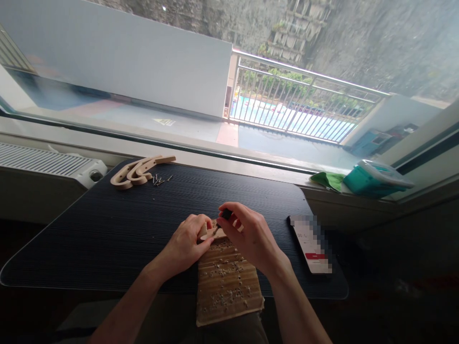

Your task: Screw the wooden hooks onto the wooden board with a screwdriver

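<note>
My right hand [253, 229] is closed round the black handle of a screwdriver [225, 214], its shaft slanting down to the left. The tip meets a pale wooden piece [207, 236] at the far end of a board. My left hand [188, 241] grips that wooden piece from the left, fingers curled over it and thumb along its near side. Much of the piece is hidden by both hands. Beneath it lies a brown, cardboard-like board [229, 282], pitted with many small holes, overhanging the table's near edge.
Curved wooden hooks [138, 172] and several loose screws [158, 180] lie at the far left of the dark table [107, 239]. A phone [311, 246] rests on the right. On the windowsill are a green cloth [328, 180] and a teal box [375, 179]. A radiator [53, 165] stands left.
</note>
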`<state>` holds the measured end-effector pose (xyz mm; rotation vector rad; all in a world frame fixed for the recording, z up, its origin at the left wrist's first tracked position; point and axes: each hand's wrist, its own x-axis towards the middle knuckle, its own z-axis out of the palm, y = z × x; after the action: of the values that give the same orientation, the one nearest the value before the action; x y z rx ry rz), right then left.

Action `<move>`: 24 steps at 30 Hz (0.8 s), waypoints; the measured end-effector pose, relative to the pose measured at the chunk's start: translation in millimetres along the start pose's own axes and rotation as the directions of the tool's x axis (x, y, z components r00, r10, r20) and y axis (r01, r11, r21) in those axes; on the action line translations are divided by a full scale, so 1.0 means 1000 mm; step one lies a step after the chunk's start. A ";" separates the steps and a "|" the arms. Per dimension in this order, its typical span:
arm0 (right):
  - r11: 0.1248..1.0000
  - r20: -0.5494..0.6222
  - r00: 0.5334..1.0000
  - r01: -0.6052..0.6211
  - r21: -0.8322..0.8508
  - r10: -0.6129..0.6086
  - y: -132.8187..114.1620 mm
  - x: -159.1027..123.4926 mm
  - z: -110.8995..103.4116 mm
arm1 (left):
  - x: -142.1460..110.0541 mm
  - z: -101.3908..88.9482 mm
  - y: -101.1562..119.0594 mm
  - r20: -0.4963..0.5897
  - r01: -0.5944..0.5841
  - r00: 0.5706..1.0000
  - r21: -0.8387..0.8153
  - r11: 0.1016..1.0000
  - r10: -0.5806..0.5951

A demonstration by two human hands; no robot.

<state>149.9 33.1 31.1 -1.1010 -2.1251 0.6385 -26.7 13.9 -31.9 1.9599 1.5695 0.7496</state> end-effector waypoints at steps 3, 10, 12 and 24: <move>0.999 0.077 0.997 0.011 0.038 -0.014 -0.003 -0.001 -0.003 | 0.000 0.000 0.001 0.000 -0.003 1.000 0.002 1.000 0.003; 0.998 -0.035 0.999 -0.017 0.068 0.019 0.010 0.002 0.005 | 0.001 0.001 -0.001 -0.011 -0.005 1.000 0.018 1.000 0.005; 0.994 -0.098 0.994 -0.032 0.102 0.042 0.015 0.001 0.008 | 0.002 0.000 -0.001 -0.016 -0.018 1.000 0.021 1.000 0.018; 0.991 -0.093 0.987 -0.129 0.038 0.132 0.036 -0.046 0.003 | 0.005 0.004 -0.002 -0.014 -0.045 0.999 -0.074 0.996 0.044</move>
<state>186.8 12.8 -9.7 -1.2363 -1.9672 0.6642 -24.9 19.2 -35.8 1.9455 1.4883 0.8277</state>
